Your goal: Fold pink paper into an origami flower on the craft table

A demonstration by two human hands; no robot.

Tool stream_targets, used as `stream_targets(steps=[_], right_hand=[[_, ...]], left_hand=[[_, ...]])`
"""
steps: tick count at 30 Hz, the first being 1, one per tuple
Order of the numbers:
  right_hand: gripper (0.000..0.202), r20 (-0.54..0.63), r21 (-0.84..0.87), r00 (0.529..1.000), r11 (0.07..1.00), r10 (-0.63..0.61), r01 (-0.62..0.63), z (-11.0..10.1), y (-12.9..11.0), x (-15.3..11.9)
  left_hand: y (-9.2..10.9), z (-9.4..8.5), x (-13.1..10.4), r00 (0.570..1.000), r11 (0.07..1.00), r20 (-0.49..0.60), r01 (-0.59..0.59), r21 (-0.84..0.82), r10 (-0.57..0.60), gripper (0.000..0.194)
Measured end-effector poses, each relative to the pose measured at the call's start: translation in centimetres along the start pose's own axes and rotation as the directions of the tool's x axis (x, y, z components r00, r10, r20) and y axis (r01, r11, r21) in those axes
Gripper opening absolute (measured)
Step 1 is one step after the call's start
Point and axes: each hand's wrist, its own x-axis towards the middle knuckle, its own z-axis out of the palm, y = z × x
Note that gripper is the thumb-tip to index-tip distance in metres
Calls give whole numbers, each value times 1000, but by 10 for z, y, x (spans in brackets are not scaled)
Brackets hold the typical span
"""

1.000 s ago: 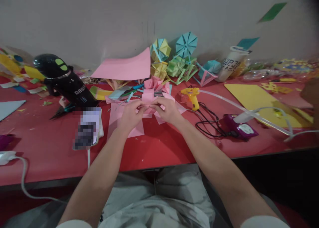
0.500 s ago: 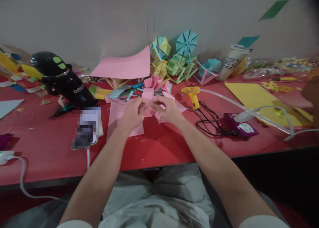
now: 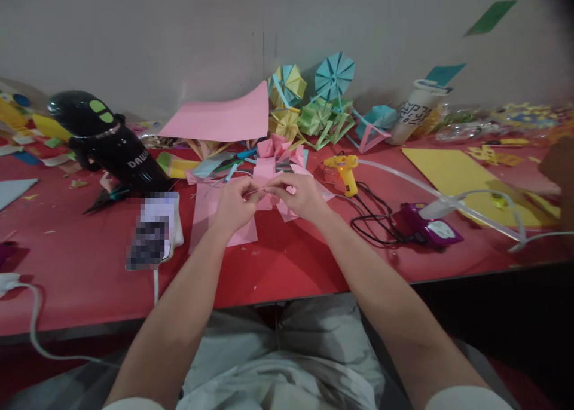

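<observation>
Head view shows me the left hand and right hand pinching what looks like a thin pink strip between fingertips above the table, presumably for fine control; the glue gun lies near, probably for easy reach.

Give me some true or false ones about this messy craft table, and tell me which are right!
1. The left hand and right hand are close together. True.
2. The glue gun is blue. False: it is yellow.
3. Pink paper lies on the tabletop near the left hand. True.
4. The tabletop is green. False: it is red.
5. The yellow sheet is to the right of the glue gun. True.
6. The right hand is holding the glue gun. False: the glue gun lies on the tabletop.
</observation>
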Motion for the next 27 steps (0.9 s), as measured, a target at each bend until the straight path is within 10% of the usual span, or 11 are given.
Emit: stream_targets(steps=[14, 19, 27], right_hand=[[34, -265, -42, 964, 999, 17, -29, 0, 4, -2], [42, 2, 95, 995, 991, 98, -98, 7, 0, -3], [48, -22, 65, 989, 987, 145, -144, 8, 10, -3]], left_hand=[[-9, 3, -2, 952, 999, -305, 5, -47, -19, 10], [0, 8, -5, 985, 990, -171, -26, -139, 2, 10], [5, 10, -5, 993, 965, 113, -12, -264, 43, 14]])
